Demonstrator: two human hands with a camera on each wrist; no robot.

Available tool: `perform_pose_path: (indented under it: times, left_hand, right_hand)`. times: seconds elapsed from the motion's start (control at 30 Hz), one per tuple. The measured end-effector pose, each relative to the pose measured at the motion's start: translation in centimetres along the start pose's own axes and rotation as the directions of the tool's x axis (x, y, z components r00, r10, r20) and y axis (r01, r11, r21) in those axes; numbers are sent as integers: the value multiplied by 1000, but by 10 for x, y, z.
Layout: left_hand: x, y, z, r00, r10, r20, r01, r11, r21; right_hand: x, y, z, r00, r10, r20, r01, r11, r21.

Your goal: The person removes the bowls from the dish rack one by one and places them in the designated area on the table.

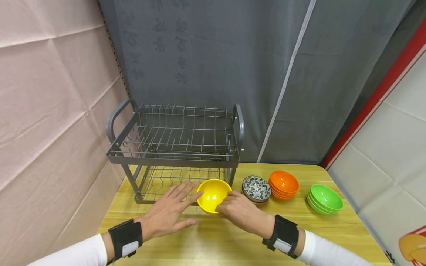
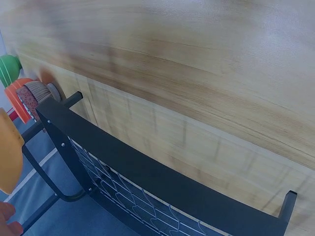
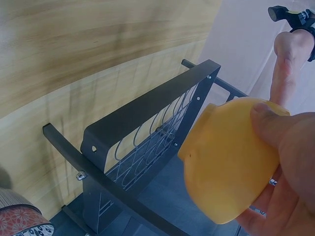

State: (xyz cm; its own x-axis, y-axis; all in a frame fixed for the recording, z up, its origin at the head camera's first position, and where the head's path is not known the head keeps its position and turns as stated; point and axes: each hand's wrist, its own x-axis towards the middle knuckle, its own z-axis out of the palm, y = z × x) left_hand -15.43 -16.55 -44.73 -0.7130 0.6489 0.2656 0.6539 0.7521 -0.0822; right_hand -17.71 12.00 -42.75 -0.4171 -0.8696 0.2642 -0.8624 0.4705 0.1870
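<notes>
A yellow bowl [image 1: 212, 194] is held upright just in front of the dish rack's lower tier. My right hand [image 1: 242, 211] pinches its right rim, the thumb lying on the outer wall of the yellow bowl [image 3: 231, 157] in the right wrist view. On the other side, my left hand [image 1: 171, 211] is spread with straight fingers, the index fingertip at the bowl's left rim; whether it touches cannot be told. Only an edge of the yellow bowl [image 2: 9, 152] enters the left wrist view. Behind stands a dark two-tier dish rack [image 1: 173, 162] with wire shelves.
Right of the rack stand stacked patterned bowls [image 1: 257, 188], a stack of orange bowls [image 1: 284, 183] and a stack of green bowls [image 1: 326, 198] on the wooden table [image 1: 206, 244]. A grey curtain [image 1: 206, 55] hangs behind, and a pale cloth wall [image 1: 50, 122] rises at the left.
</notes>
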Motion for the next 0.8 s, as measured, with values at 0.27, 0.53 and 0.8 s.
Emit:
perform_pose_path:
  times: [0.27, 0.53, 0.8]
  left_hand:
    - [0, 0, 1, 1000, -12, 16, 12, 1000, 3]
    - [5, 3, 4, 1000, 6, 21, -6, 1000, -8]
    - [10, 5, 7, 1000, 24, 2, -24, 1000, 4]
  right_hand:
    - [-4, -1, 1, 1000, 13, 0, -13, 1000, -17]
    - [-17, 4, 2, 998, 48, -32, -49, 999, -5]
    - [-32, 10, -3, 995, 95, -38, -95, 995, 16]
